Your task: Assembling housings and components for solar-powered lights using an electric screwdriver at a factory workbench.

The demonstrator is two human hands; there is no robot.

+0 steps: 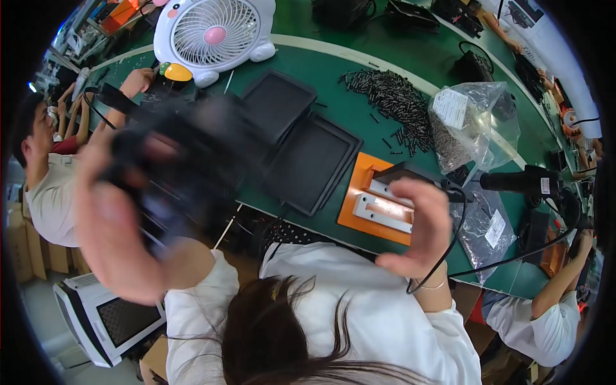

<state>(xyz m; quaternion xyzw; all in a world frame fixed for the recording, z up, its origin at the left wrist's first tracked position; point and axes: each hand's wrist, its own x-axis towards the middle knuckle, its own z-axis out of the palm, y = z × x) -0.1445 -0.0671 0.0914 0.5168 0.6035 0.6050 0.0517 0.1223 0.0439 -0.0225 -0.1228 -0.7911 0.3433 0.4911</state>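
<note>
My left hand (pixel 122 244) is raised at the left, close to the view and smeared by motion. Its fingers are curled round a black object (pixel 186 160), too blurred to name. My right hand (pixel 423 224) hovers over the right side of an orange fixture (pixel 348 208) with pale metal bars (pixel 385 212). Its thumb and fingers are curved but apart, with nothing visible between them. A dark part (pixel 405 171) lies at the fixture's far side, by my right fingertips. A black cable (pixel 457 234) passes my right wrist.
Black trays (pixel 312 163) lie on the green table left of the fixture. Beyond are a heap of small black screw-like pieces (pixel 391 96) and clear plastic bags (pixel 475 122). A white fan (pixel 215 35) stands far left. A black cylindrical tool (pixel 521 183) is at right. Co-workers sit on both sides.
</note>
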